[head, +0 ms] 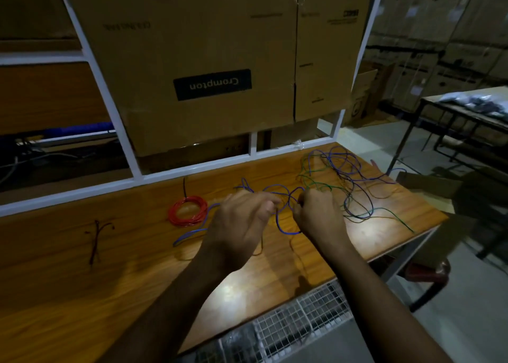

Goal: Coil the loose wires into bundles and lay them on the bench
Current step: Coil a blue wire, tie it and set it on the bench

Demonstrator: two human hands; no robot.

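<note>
So we've got one bundle done by the look of it: the red coil (187,211) sits flat on the bench (82,294), just inside the back edge near the middle. Now we're on the blue wire (283,225). Both hands are curled round it. Our left hand (242,222) has thumb and fingers pinching a strand, and our right hand (319,211) is fisted on the same wire right beside it, with a loop of blue hanging between the two. One loose blue end trails off toward the front edge, left of the left wrist.

The rest is a mess: a tangle of blue and green wires (338,181) spread over the back right corner, reaching almost to the right edge. A short dark scrap of wire (94,241) lies well apart on the left side. A big Crompton carton (211,85) stands behind the bench.

Handling-wise, this stuff looks thin, light and floppy, and it probably springs back a bit, so loops will want to pop open if we let go. Our guess is it'll snag in the tangle if we yank it. Best bet is to hold near the free end, keep the finished loops pinched in one hand and feed slack slowly with the other, teasing the blue out of the green.
</note>
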